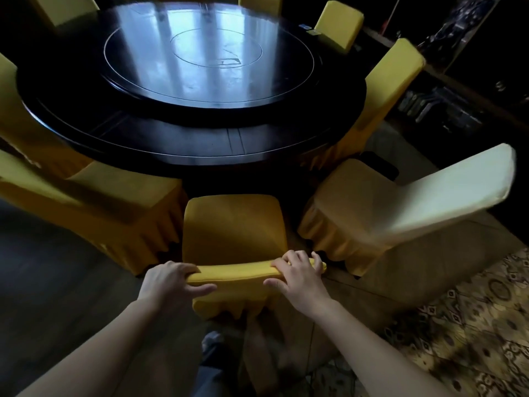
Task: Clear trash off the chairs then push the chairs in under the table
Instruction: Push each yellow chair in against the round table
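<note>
Head view, single frame. I noted both hands on the centre chair (234,247), which sat in the lower middle of the frame with its back toward the camera. The left hand (171,277) gripped the left end of the backrest (240,273), fingers curled over the top edge and thumb stretched along the near face. The right hand (297,277) gripped the right end the same way, fingers wrapped over the top and thumb pressed on the near side. Both grips were closed round the backrest and held nothing else. The chair wore a yellow fabric cover with a pleated skirt, and its seat (233,222) showed plain yellow cloth. The seat's far edge lay just beside the near rim of the round table (200,150), with most of the seat showing outside that rim. I could not tell whether any of it reached underneath. The table was dark and glossy and filled the upper middle of the frame. A round turntable (200,61) at its centre reflected pale light. A left chair (120,196) in the same yellow stood at middle left, near the centre chair. A pale chair (429,202) stood at middle right, turned at an angle, its skirt just beside the centre chair's right side. A far chair (392,81) stood against the table's rim at upper right. Patterned carpet (472,325) covered the lower right, and dark floor (57,282) the lower left.
</note>
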Tool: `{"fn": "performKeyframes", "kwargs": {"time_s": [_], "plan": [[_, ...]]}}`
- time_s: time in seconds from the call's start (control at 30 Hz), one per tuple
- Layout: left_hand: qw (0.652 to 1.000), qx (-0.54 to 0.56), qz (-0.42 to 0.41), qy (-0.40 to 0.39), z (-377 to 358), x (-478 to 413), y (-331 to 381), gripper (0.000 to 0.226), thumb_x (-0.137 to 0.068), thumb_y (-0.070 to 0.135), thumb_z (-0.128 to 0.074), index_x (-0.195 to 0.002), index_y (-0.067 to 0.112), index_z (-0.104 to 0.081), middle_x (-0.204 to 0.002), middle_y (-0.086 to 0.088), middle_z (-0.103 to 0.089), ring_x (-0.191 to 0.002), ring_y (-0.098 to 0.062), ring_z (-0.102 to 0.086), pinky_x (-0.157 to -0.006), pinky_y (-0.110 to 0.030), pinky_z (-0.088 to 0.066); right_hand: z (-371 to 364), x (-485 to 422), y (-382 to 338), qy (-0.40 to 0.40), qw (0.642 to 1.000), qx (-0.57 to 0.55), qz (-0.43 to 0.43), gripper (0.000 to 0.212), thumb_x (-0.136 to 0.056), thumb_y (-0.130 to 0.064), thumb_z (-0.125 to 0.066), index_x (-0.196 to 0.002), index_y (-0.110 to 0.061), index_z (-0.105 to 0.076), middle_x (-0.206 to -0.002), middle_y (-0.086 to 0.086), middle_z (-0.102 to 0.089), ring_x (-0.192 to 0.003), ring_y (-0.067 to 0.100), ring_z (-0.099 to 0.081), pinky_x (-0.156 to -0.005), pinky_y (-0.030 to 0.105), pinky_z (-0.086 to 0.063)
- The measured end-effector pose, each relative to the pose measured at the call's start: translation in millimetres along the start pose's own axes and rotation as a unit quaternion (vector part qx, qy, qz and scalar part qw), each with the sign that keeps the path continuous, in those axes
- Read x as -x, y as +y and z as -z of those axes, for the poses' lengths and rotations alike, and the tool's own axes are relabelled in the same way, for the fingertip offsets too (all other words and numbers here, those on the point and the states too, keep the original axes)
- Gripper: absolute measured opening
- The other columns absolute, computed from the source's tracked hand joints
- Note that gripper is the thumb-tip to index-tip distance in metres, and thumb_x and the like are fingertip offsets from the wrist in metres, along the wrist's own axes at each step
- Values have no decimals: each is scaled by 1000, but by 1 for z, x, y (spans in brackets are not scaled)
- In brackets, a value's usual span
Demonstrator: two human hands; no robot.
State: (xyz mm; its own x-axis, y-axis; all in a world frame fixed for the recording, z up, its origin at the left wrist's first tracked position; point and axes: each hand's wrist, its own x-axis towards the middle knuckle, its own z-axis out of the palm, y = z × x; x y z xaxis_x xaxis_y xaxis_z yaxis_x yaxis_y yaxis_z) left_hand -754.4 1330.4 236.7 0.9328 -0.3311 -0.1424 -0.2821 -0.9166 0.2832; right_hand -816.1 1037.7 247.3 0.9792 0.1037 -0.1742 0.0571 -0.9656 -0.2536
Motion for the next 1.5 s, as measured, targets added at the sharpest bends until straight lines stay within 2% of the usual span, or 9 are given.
{"fn": "performKeyframes", "kwargs": {"time_s": [0.53, 0.63, 0.7, 0.83, 0.9, 1.13, 1.27, 1.37, 1.5], "plan": [[1000, -14, 9, -1, 20, -101, -8, 110, -40, 102, -19, -109, 32, -67, -97, 13, -69, -77, -4, -60, -47, -17, -37, 34, -96, 13, -19, 999, 26, -26, 55, -87, -67, -29, -123, -31, -49, -129, -2, -42, -128, 19, -32, -113, 58, -9], [1000, -11, 11, -3, 25, -113, -14, 108, -41, 102, -22, -109, 31, -68, -96, 12, -69, -77, -5, -61, -53, -20, -47, 36, -110, 12, -20, 999, 25, -24, 53, -87, -66, -31, -121, -31, -50, -131, -2, -42, -130, 19, -31, -113, 59, -9], [1000, -5, 10, -2, 26, -121, -15, 105, -43, 101, -25, -107, 30, -69, -91, 12, -70, -74, -4, -62, -55, -21, -51, 38, -119, 15, -29, 999, 19, -21, 52, -87, -66, -32, -121, -31, -50, -137, -2, -39, -134, 20, -26, -113, 61, -7], [1000, -12, -6, 10, 32, -134, -5, 95, -48, 99, -27, -99, 31, -70, -69, 17, -61, -53, 1, -52, -41, -14, -33, 48, -137, 29, -43, 999, 17, -27, 48, -89, -64, -35, -121, -32, -51, -151, 0, -24, -144, 23, -5, -110, 64, 3], [1000, -11, -12, 15, 33, -143, 1, 93, -48, 99, -26, -94, 30, -70, -65, 16, -59, -53, -1, -53, -41, -16, -37, 54, -144, 35, -44, 998, 21, -34, 47, -89, -63, -36, -121, -32, -51, -154, 0, -20, -145, 24, -1, -110, 64, 5], [999, 23, -20, 44, 53, -170, -4, 93, -50, 97, -28, -94, 27, -71, -64, 14, -60, -53, -4, -56, -43, -18, -43, 71, -173, 33, -37, 998, 17, -49, 47, -89, -64, -34, -118, -32, -51, -153, 1, -22, -144, 24, -2, -111, 63, 3], [998, 19, -39, 51, 52, -171, -9, 83, -53, 98, -25, -76, 31, -68, -54, 15, -56, -46, 0, -53, -40, -16, -42, 71, -172, 30, -45, 998, 6, -54, 43, -90, -63, -36, -117, -33, -51, -151, 0, -25, -144, 23, -5, -111, 61, 1], [997, 23, -55, 55, 34, -155, -12, 84, -52, 99, -23, -82, 33, -68, -63, 17, -61, -52, 2, -54, -44, -16, -43, 59, -157, 36, -60, 998, 21, -28, 46, -89, -64, -37, -122, -34, -51, -151, -3, -25, -144, 20, -4, -111, 61, 2], [997, 24, -61, 29, 16, -141, -12, 90, -51, 99, -23, -98, 36, -67, -87, 16, -69, -72, -2, -61, -56, -22, -48, 46, -141, 41, -58, 998, 25, -4, 58, -84, -70, -28, -122, -35, -53, -150, -8, -30, -144, 13, -5, -114, 57, 4]]}}
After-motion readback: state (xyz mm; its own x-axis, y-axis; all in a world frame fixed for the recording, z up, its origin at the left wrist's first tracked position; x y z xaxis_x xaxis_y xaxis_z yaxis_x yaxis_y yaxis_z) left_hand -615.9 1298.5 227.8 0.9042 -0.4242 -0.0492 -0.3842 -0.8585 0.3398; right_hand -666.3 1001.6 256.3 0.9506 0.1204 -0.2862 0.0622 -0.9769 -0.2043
